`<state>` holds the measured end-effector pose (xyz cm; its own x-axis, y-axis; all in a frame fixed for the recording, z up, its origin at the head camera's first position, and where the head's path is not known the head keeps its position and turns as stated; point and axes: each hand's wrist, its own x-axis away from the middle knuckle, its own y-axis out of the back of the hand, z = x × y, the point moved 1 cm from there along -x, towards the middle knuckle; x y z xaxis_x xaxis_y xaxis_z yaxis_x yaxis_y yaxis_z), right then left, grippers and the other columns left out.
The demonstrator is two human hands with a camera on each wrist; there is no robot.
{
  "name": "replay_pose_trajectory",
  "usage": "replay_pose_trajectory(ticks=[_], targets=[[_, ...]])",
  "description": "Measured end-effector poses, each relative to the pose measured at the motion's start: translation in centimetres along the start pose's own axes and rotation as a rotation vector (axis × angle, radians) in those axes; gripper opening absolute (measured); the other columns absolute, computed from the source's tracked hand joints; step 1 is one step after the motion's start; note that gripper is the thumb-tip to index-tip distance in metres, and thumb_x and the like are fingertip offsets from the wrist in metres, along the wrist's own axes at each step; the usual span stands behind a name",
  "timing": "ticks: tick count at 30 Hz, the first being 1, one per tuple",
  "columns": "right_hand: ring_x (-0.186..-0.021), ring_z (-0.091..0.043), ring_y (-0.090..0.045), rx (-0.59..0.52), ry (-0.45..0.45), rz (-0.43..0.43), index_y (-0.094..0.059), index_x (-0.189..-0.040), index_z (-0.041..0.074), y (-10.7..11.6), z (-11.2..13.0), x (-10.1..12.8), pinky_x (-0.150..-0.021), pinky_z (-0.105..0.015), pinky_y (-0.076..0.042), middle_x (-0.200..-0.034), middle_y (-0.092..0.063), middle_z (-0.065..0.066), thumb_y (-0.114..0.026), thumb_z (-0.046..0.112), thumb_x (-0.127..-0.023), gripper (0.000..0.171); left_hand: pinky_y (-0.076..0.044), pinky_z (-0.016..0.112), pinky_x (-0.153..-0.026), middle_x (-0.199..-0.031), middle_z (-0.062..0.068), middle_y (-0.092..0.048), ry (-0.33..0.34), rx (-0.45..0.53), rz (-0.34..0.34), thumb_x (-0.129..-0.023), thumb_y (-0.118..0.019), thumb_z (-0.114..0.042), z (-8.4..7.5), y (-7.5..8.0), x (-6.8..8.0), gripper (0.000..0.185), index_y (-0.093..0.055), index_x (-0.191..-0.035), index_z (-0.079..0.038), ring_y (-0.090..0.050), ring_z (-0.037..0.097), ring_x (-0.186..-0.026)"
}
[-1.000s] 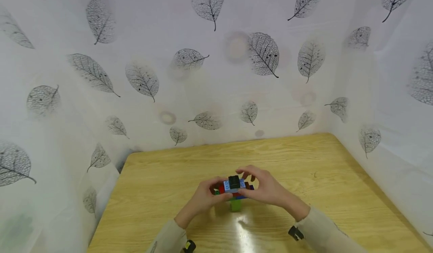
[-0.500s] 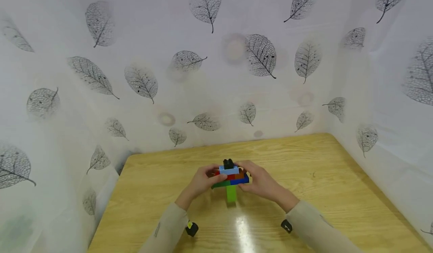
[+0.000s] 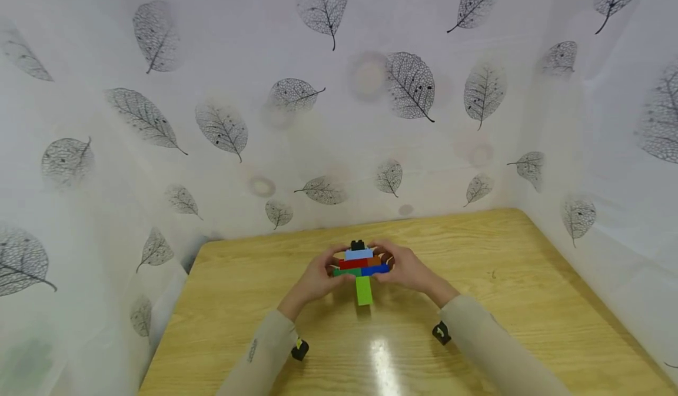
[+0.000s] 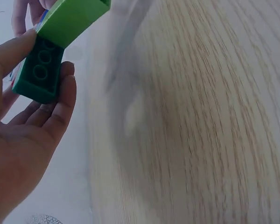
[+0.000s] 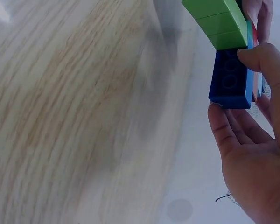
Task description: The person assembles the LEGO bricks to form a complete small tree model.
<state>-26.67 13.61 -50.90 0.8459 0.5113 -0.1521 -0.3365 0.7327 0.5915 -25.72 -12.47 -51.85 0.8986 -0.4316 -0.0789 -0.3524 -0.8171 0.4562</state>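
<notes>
Both hands hold a tree-shaped model of toy building bricks between them, above the table. A black brick point(image 3: 358, 245) tops it, over a light blue brick point(image 3: 359, 255). Below come a red brick point(image 3: 352, 264) and an orange-brown brick point(image 3: 374, 261). The left hand point(image 3: 316, 275) grips the left end around the green brick point(image 4: 39, 74), whose hollow underside shows in the left wrist view. At the right end, the right hand point(image 3: 410, 268) pinches the blue brick point(image 5: 231, 81). From the middle of the underside extends a lime green stem point(image 3: 364, 290) of stacked bricks.
The wooden table point(image 3: 450, 243) lies under the hands, with a bright light reflection near its front. Pale curtains point(image 3: 339, 107) printed with leaves hang behind it and at both sides. A small black device point(image 3: 300, 349) is worn at the left wrist, another point(image 3: 441, 333) at the right.
The model has moved away from the person and tipped, bringing its layered front and stem into view. The right hand's fingers, earlier raised by the top, now grip the right end.
</notes>
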Motion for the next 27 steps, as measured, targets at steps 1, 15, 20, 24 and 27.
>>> replay_pose_trajectory(ticks=[1,15,20,24,27], targets=[[-0.104,-0.02,-0.067,-0.007,-0.012,0.012,-0.054,-0.147,0.011,0.0,-0.2,-0.1,-0.086,-0.03,-0.058,-0.127,-0.069,-0.012,-0.083,0.015,-0.088,0.067,-0.058,0.033,-0.089,-0.132,0.018,-0.068,0.01,-0.011,0.008,-0.094,-0.082,-0.022,0.1,0.0,0.0,0.069,-0.05,-0.154,-0.017,-0.071,0.028,-0.109],[-0.105,-0.023,-0.066,-0.044,-0.135,0.069,-0.057,-0.146,0.007,-1.1,-2.4,-1.3,-0.091,-0.039,-0.057,-0.122,-0.066,-0.014,-0.082,0.011,-0.088,0.063,-0.053,0.051,-0.103,-0.13,0.02,-0.067,0.095,-0.192,0.091,-0.097,-0.079,-0.025,1.7,-0.5,-1.0,0.067,-0.05,-0.152,-0.001,-0.064,0.032,-0.115],[-0.103,-0.024,-0.066,-0.044,-0.148,0.116,-0.06,-0.142,0.005,-1.5,-3.1,-1.6,-0.09,-0.041,-0.057,-0.119,-0.066,-0.016,-0.082,0.015,-0.09,0.058,-0.049,0.053,-0.109,-0.131,0.016,-0.067,0.152,-0.209,0.131,-0.097,-0.078,-0.027,2.1,-0.5,-1.4,0.064,-0.053,-0.15,0.0,-0.062,0.029,-0.117],[-0.103,-0.024,-0.066,-0.056,-0.162,0.109,-0.06,-0.143,0.006,-1.6,-3.3,-1.6,-0.092,-0.043,-0.057,-0.119,-0.067,-0.015,-0.082,0.016,-0.09,0.058,-0.05,0.051,-0.107,-0.13,0.015,-0.068,0.157,-0.193,0.135,-0.097,-0.079,-0.027,2.2,-0.5,-1.6,0.064,-0.055,-0.15,-0.001,-0.062,0.027,-0.114],[-0.103,-0.023,-0.066,-0.052,-0.168,0.101,-0.06,-0.143,0.006,-1.7,-3.4,-1.6,-0.092,-0.043,-0.057,-0.119,-0.067,-0.014,-0.083,0.016,-0.09,0.059,-0.051,0.049,-0.105,-0.128,0.014,-0.069,0.145,-0.184,0.143,-0.097,-0.078,-0.026,2.3,-0.5,-1.7,0.063,-0.055,-0.15,-0.001,-0.062,0.025,-0.111]])
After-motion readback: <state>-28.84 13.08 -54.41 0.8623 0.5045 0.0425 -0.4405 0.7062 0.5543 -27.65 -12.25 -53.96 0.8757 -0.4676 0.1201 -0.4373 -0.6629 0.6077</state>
